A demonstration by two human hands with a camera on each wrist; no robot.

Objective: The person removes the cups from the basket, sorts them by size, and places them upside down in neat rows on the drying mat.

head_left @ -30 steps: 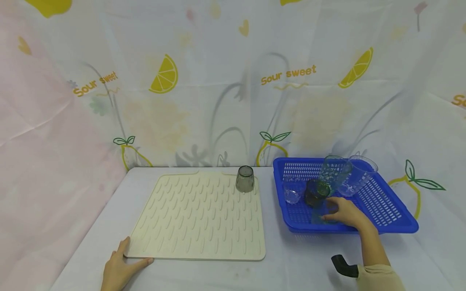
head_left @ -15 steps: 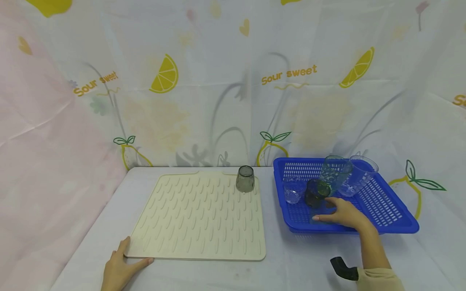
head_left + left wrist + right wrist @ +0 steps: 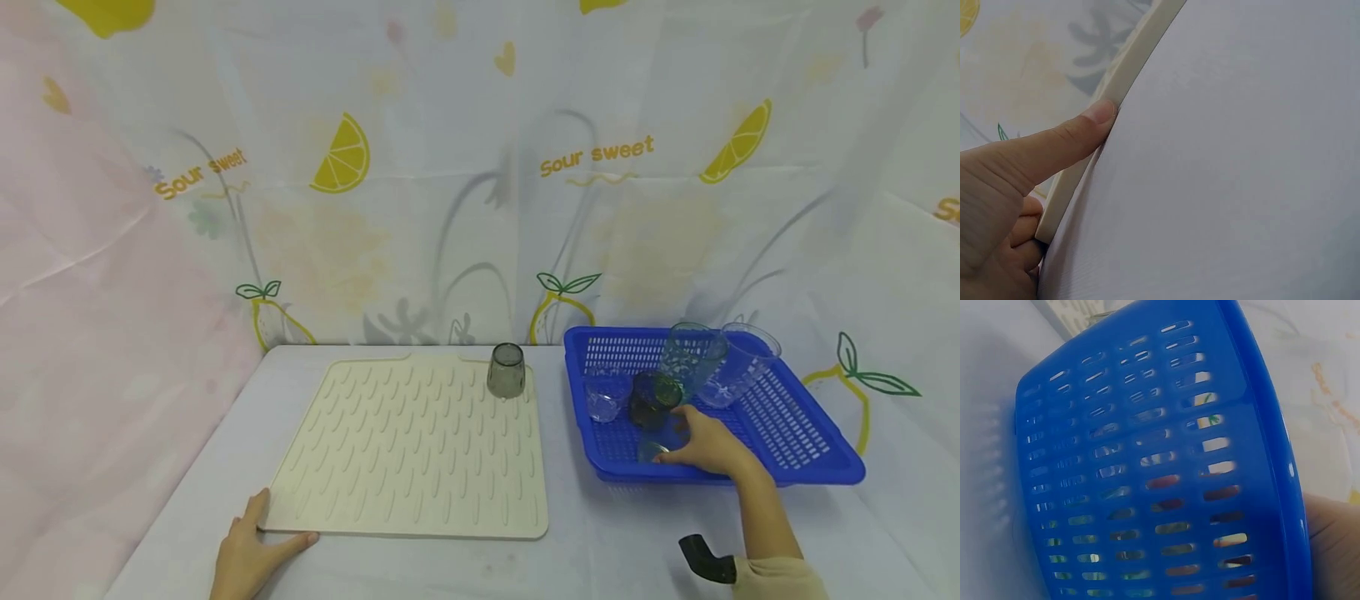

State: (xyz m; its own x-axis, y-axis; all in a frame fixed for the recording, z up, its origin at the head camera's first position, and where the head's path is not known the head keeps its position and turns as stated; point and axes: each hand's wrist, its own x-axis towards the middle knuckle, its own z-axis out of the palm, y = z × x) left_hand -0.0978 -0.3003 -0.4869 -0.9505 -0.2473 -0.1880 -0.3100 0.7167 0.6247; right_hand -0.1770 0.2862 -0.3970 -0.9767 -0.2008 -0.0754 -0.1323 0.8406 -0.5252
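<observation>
My left hand (image 3: 246, 552) holds the near left corner of a cream ridged drying mat (image 3: 405, 446); in the left wrist view the thumb (image 3: 1102, 112) lies along its edge. Inside a blue perforated plastic basket (image 3: 813, 429), my right hand (image 3: 708, 440) grips a clear drinking glass (image 3: 651, 452) low by the front wall, largely hidden by the fingers. A dark glass (image 3: 645, 404) lies just beyond those fingertips. In the right wrist view the basket's wall (image 3: 1254, 412) covers most of that hand, with finger parts showing through its slots.
A grey glass (image 3: 506, 372) stands upside down at the mat's far right corner. Also in the basket are a small clear glass (image 3: 604, 402), a greenish glass (image 3: 684, 354) and a large clear glass (image 3: 741, 367). A printed curtain (image 3: 420, 208) hangs behind the table.
In the basket, my right thumb has shifted around the clear glass, and the glass has turned so that its round end shows near the front wall. My left hand stays put.
</observation>
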